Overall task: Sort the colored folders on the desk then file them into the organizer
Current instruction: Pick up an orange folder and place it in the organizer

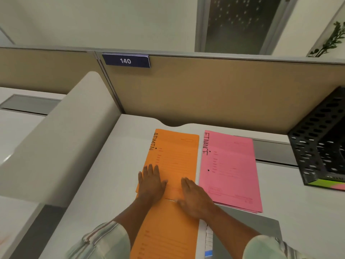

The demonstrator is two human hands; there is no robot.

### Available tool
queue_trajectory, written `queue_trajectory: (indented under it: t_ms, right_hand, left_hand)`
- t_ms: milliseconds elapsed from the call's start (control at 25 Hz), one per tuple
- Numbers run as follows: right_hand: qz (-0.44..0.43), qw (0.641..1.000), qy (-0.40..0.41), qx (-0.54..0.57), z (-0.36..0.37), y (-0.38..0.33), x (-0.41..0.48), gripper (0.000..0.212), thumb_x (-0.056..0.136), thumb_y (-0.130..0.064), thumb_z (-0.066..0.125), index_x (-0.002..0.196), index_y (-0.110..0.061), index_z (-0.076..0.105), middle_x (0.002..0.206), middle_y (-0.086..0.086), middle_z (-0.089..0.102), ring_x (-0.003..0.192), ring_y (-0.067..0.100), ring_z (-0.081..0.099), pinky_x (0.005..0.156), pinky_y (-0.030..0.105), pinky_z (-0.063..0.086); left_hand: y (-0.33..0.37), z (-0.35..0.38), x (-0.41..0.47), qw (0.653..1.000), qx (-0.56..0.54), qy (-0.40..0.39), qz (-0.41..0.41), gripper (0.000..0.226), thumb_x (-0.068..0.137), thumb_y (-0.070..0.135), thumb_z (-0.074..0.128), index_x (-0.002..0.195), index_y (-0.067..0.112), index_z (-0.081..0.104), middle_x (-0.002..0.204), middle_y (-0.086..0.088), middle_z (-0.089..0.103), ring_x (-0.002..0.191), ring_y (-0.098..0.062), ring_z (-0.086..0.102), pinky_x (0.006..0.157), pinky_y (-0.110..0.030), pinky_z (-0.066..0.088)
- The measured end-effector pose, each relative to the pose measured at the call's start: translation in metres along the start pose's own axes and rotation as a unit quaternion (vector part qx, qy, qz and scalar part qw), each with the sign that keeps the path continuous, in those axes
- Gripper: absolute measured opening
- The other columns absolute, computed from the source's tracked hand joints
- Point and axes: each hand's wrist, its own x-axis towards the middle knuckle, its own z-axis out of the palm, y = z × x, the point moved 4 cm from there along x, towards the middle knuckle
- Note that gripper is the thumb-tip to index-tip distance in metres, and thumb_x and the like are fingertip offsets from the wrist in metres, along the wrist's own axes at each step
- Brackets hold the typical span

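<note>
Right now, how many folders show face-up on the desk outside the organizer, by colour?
Orange folders: 2
Pink folders: 1 on top, edges of more beneath, uncountable
Total: 3 showing

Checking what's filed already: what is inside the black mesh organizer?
A green folder and a pink folder show low in the organizer; the rest is dark or cropped.

Desk point(104, 174): orange folder point(175, 152), pink folder point(229, 165), organizer point(321, 139)
</note>
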Motion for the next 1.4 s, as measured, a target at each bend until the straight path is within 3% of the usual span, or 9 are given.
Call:
queue_trajectory:
  t_ms: [240,480,640,760,960,1080,1200,1280,1400]
  right_hand:
    - [0.034,0.995,-0.067,0.065,0.012,-0.006,0.015,0.091,0.1,-0.061,0.04,0.161,-0.009,-0.003,0.169,0.015,0.002,0.157,0.029,0.006,0.124,0.044,0.019]
    - [0.047,0.99,-0.079,0.109,0.013,-0.002,0.02,0.095,0.098,-0.064,0.042,0.161,-0.012,-0.007,0.17,0.012,-0.002,0.157,0.026,0.002,0.125,0.044,0.016]
    - [0.043,0.987,-0.069,0.14,0.008,-0.002,0.021,0.094,0.098,-0.063,0.043,0.161,-0.012,-0.004,0.17,0.011,0.002,0.157,0.026,0.006,0.125,0.046,0.02]
    - [0.046,0.983,-0.044,0.173,-0.005,-0.003,0.022,0.094,0.097,-0.064,0.044,0.161,-0.011,0.001,0.17,0.008,0.008,0.156,0.025,0.013,0.125,0.045,0.021]
    - [0.004,0.962,0.006,0.274,-0.045,-0.019,0.003,0.06,0.094,-0.058,0.05,0.146,-0.034,0.034,0.147,-0.008,0.05,0.132,0.013,0.051,0.111,0.044,0.045]
    - [-0.025,0.937,0.053,0.344,-0.079,-0.031,-0.021,0.049,0.103,-0.047,0.049,0.148,-0.035,0.035,0.146,-0.026,0.043,0.128,-0.005,0.046,0.106,0.018,0.042]
    - [-0.032,0.916,0.085,0.391,-0.108,-0.033,-0.045,0.045,0.106,-0.041,0.046,0.148,-0.033,0.034,0.127,-0.037,0.038,0.102,-0.03,0.041,0.079,-0.005,0.034]
    - [-0.028,0.901,0.119,0.417,-0.123,-0.029,-0.061,0.032,0.105,-0.045,0.047,0.136,-0.042,0.038,0.121,-0.04,0.045,0.098,-0.031,0.045,0.076,-0.002,0.04]
    - [-0.025,0.875,0.177,0.45,-0.14,-0.014,-0.084,0.039,0.1,-0.06,0.047,0.137,-0.048,0.044,0.133,-0.031,0.054,0.12,-0.008,0.054,0.093,0.018,0.047]
  left_hand:
    - [-0.024,-0.007,0.033,0.983,-0.143,0.003,-0.114,0.058,0.099,0.046,0.061,0.142,0.012,0.044,0.141,-0.012,0.054,0.13,-0.034,0.055,0.105,-0.051,0.049]
    - [-0.037,-0.032,0.055,0.956,-0.214,0.01,-0.202,0.042,0.091,0.046,0.07,0.117,0.017,0.055,0.12,-0.009,0.067,0.117,-0.036,0.061,0.099,-0.049,0.048]
    - [-0.026,-0.058,0.058,0.953,-0.264,0.022,-0.144,0.032,0.098,0.036,0.067,0.125,0.019,0.061,0.123,-0.006,0.07,0.113,-0.034,0.067,0.101,-0.049,0.05]
    - [-0.01,-0.084,0.048,0.925,-0.359,0.038,-0.118,0.027,0.101,0.021,0.066,0.126,0.012,0.061,0.125,-0.009,0.066,0.098,-0.028,0.068,0.079,-0.036,0.054]
    - [0.013,-0.117,0.008,0.899,-0.424,0.042,-0.101,0.019,0.101,0.025,0.064,0.118,0.021,0.058,0.121,-0.003,0.064,0.095,-0.023,0.07,0.07,-0.035,0.056]
    - [0.024,-0.134,-0.025,0.895,-0.429,0.093,-0.081,0.021,0.104,0.032,0.061,0.124,0.026,0.058,0.122,0.001,0.064,0.099,-0.026,0.072,0.078,-0.042,0.062]
    - [0.045,-0.146,-0.061,0.878,-0.456,0.141,-0.045,0.02,0.107,0.029,0.055,0.125,0.026,0.063,0.121,-0.001,0.072,0.096,-0.024,0.074,0.086,-0.047,0.064]
    - [0.067,-0.15,-0.088,0.863,-0.48,0.159,-0.017,0.02,0.108,0.025,0.052,0.12,0.027,0.068,0.114,0.002,0.074,0.093,-0.02,0.074,0.083,-0.042,0.064]
    - [0.11,-0.138,-0.124,0.849,-0.503,0.163,0.017,0.022,0.109,0.029,0.05,0.124,0.03,0.066,0.114,0.009,0.073,0.096,-0.016,0.073,0.087,-0.041,0.063]
